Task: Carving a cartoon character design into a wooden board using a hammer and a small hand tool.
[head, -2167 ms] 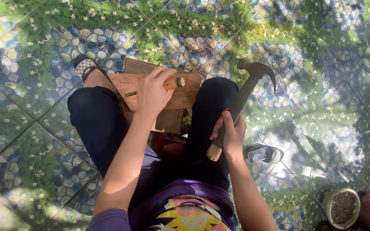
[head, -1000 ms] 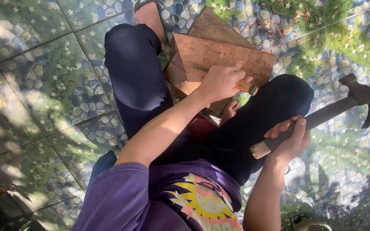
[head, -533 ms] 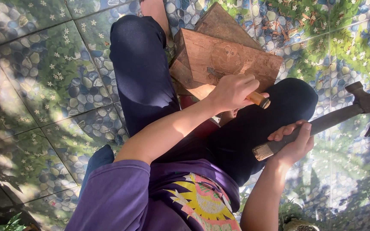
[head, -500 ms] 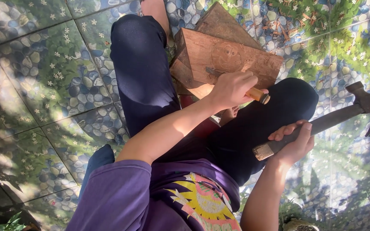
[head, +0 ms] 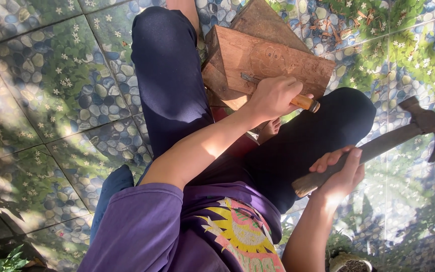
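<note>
On the lap, between the knees, a brown wood block is sitting propped against a second slab behind it, carved face up toward the camera. Left hand is wrapping fully closed around the chisel, blade lying flat across the block's face, wooden handle end poking out past the knuckles. Right hand is gripping the claw hammer tight, low on the handle, head hanging out over the pebble-pattern tiles, well apart from the chisel. To do it well: keeping the blade at a shallow angle, squaring the hammer face to the handle end, tapping light, bracing the block with both thighs. Chisel tip is mostly covered by the fingers, so the exact cutting point is probably near the faint outline, can't confirm. Block's lower edge is hiding behind the forearm; a pot at bottom is getting cut off.
</note>
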